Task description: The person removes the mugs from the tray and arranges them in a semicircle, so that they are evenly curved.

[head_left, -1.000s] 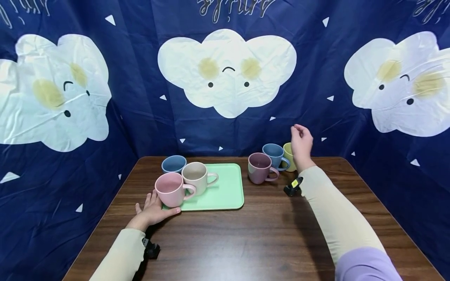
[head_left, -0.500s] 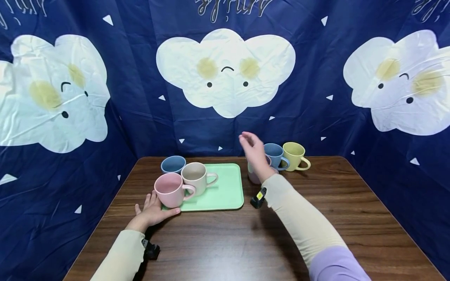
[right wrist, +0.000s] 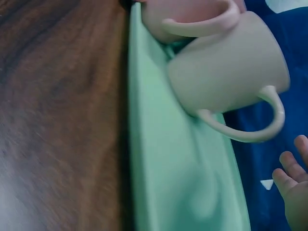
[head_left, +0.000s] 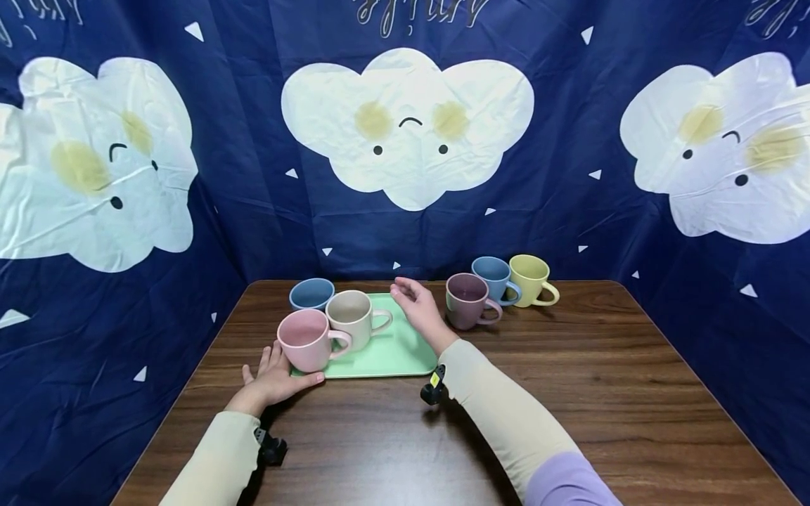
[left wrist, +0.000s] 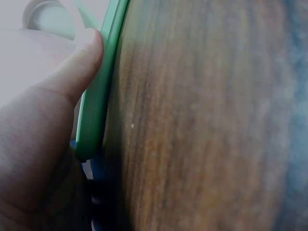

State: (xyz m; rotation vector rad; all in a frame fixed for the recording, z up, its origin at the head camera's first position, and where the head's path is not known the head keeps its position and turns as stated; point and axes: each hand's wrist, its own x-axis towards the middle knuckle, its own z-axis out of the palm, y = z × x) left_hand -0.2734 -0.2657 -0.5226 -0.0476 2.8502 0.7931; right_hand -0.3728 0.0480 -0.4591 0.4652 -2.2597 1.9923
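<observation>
Left hand's resting spread against the green tray, right hand's hovering near the cream mug, fingers apart; backdrop's showing upside-down cursive, looking like "smile".

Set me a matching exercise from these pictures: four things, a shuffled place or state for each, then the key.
Things
1. Cream mug
2. Yellow mug
3. Left hand
4. Right hand

Places and states
A. Rightmost of all the mugs
B. Raised, holding nothing
C. Standing on the green tray
D. Next to the pink mug, thumb at the tray's near edge

Pairs: 1-C, 2-A, 3-D, 4-B
</observation>
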